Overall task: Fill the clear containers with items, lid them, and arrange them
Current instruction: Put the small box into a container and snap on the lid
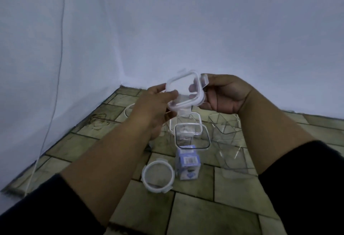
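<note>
A person seated on a worn green-grey tiled floor (204, 212) holds a square clear plastic lid with snap flaps (184, 89) in the air, above an open square clear container with a dark rim (197, 140). The lid is still well apart from that container, and the risks probably lie in the fit. A flap folded under the rim would likely keep the lid from seating, and a skewed corner could leave it riding high on one side. A slip from so light a grip could drop the lid onto the container or knock the small blue and white carton (188, 162) standing just near of it. The left hand (156, 104) pinches the lid's near left corner between thumb and curled fingers. The right hand (223, 95) curls round the lid's right edge beside a raised flap, its fingertips showing through the clear plastic. A round clear lid with a white rim (144, 175) lies on the floor left of the carton. More clear containers (225, 123) stand to the right, their outlines faint in the dim light.
</note>
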